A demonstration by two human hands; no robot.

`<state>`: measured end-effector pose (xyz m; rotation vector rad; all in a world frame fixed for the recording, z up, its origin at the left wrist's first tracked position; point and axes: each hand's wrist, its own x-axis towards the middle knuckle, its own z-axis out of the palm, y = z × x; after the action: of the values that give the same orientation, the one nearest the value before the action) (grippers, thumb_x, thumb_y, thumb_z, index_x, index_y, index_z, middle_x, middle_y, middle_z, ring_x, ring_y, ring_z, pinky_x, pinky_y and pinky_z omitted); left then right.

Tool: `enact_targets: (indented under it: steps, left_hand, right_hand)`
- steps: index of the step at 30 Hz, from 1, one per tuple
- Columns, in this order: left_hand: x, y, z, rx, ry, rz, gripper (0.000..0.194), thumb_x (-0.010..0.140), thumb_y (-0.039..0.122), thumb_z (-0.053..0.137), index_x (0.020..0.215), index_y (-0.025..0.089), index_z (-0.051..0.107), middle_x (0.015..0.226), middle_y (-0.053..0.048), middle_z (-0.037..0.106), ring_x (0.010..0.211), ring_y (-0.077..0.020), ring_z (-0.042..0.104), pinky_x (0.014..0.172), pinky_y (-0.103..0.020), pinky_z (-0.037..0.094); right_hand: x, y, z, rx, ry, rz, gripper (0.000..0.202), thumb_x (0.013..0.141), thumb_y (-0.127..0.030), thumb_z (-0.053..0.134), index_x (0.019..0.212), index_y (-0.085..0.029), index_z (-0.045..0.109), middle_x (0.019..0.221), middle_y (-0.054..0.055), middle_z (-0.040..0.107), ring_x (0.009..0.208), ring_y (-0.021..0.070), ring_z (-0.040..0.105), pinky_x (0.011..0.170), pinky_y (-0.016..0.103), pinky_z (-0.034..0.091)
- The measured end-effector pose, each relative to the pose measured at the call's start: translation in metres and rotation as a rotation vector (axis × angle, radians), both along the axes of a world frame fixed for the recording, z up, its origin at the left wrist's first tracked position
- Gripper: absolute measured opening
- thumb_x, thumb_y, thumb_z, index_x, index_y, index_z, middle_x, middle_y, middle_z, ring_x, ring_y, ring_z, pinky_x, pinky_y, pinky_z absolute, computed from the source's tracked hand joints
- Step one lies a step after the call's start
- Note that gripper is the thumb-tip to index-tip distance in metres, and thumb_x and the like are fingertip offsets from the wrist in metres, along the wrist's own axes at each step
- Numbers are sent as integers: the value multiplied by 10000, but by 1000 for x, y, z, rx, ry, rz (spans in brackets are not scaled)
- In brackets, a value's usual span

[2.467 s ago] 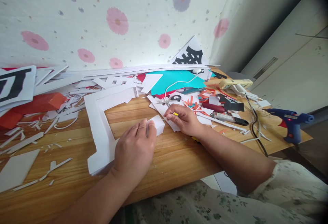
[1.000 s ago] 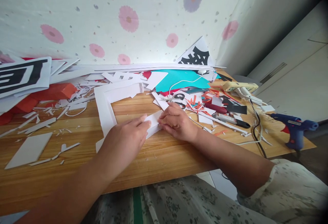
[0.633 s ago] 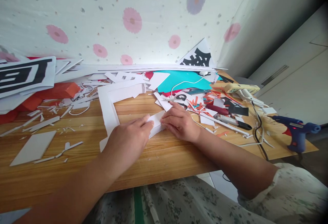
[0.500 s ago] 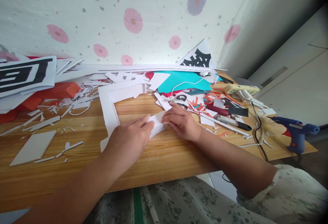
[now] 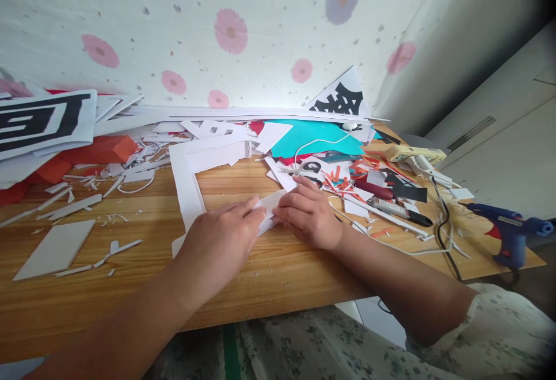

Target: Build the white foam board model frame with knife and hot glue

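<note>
A white folded paper strip (image 5: 270,201) lies low over the wooden table (image 5: 269,287), between both hands. My left hand (image 5: 226,229) is closed on its left part, fingers pressed along it. Gripping the right part is my right hand (image 5: 308,212), its fingers bent and thumb tucked beneath. How far the strip runs under the hands is hidden. Behind my left hand stands a white angular paper frame (image 5: 185,189) with raised edges, partly covered by that hand. Scissors (image 5: 310,168) with black handles rest just beyond my right hand.
A blue glue gun (image 5: 508,229) stands at the right edge by a power strip (image 5: 414,153). Orange blocks (image 5: 104,151), paper scraps and a white rectangle (image 5: 56,249) lie left. A turquoise sheet (image 5: 313,136) and a dark-handled cutter (image 5: 403,212) lie behind and right.
Both hands keep hold of the strip. The right fingers have closed in slightly over it and the left fingers have shifted a little. The whole view has moved slightly.
</note>
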<state>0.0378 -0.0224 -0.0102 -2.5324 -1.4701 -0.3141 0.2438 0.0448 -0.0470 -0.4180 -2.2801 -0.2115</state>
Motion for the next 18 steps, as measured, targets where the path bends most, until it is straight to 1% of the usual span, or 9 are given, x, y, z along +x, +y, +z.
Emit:
enact_targets:
  steps: [2, 5, 7, 9, 11, 12, 14, 16, 18]
  left_hand:
    - [0, 0, 1, 3, 0, 9, 284, 828, 158, 563, 1075, 207, 695, 1264, -97, 671, 928, -276, 731, 682, -392, 606]
    - [2, -1, 3, -16, 30, 31, 282, 814, 158, 583, 1065, 217, 697, 1276, -89, 664, 924, -264, 732, 666, -355, 589]
    - [2, -1, 4, -36, 44, 46, 281, 815, 154, 583, 1063, 225, 695, 1284, -82, 660, 924, -260, 732, 643, -340, 576]
    - [2, -1, 5, -54, 41, 55, 287, 811, 157, 591, 1070, 233, 689, 1293, -77, 655, 916, -262, 732, 625, -342, 569]
    - [1, -2, 5, -72, 27, 54, 292, 808, 165, 597, 1077, 241, 683, 1307, -68, 648, 941, -264, 728, 630, -349, 570]
    - [0, -2, 5, -82, 20, 51, 296, 808, 171, 599, 1083, 245, 681, 1315, -62, 643, 963, -265, 723, 644, -354, 573]
    - [-3, -1, 5, -102, 11, 44, 315, 801, 184, 614, 1101, 257, 678, 1326, -51, 636, 1000, -268, 713, 670, -365, 579]
    - [-5, 0, 6, -123, 4, 41, 341, 792, 206, 638, 1123, 281, 676, 1327, -42, 635, 995, -276, 714, 679, -376, 579]
    - [-7, 2, 8, -147, -6, 32, 358, 784, 236, 664, 1135, 304, 678, 1318, -35, 640, 970, -284, 719, 693, -388, 577]
  right_hand:
    - [-2, 0, -1, 24, -21, -8, 146, 923, -165, 560, 889, -255, 668, 832, 4, 693, 740, 165, 566, 1021, 449, 432]
    - [-4, 0, -2, 17, -4, -21, 137, 928, -170, 547, 884, -251, 649, 868, 7, 707, 743, 159, 583, 988, 434, 444]
    - [-4, 1, -1, -62, 63, -27, 121, 942, -208, 538, 865, -235, 627, 851, 22, 707, 756, 163, 605, 973, 429, 454]
    - [-4, 2, 1, -175, 137, -22, 150, 969, -254, 508, 854, -229, 600, 785, 19, 697, 723, 159, 618, 973, 424, 462]
    - [-2, 2, 3, -233, 165, 1, 174, 990, -284, 480, 865, -231, 588, 755, 10, 694, 697, 152, 628, 987, 425, 458]
    - [-1, 2, 3, -225, 153, 19, 165, 990, -297, 488, 877, -232, 590, 768, 10, 700, 706, 152, 635, 996, 427, 452]
    - [0, 1, 3, -154, 109, 42, 132, 968, -322, 543, 902, -230, 610, 824, 23, 710, 757, 159, 642, 1003, 431, 442]
    - [0, 0, 2, -67, 65, 30, 154, 926, -373, 613, 932, -221, 640, 853, 40, 705, 797, 176, 633, 1005, 437, 438]
    - [-3, -1, 0, 16, 36, -5, 184, 901, -397, 644, 957, -223, 666, 851, 43, 695, 801, 185, 612, 994, 436, 441]
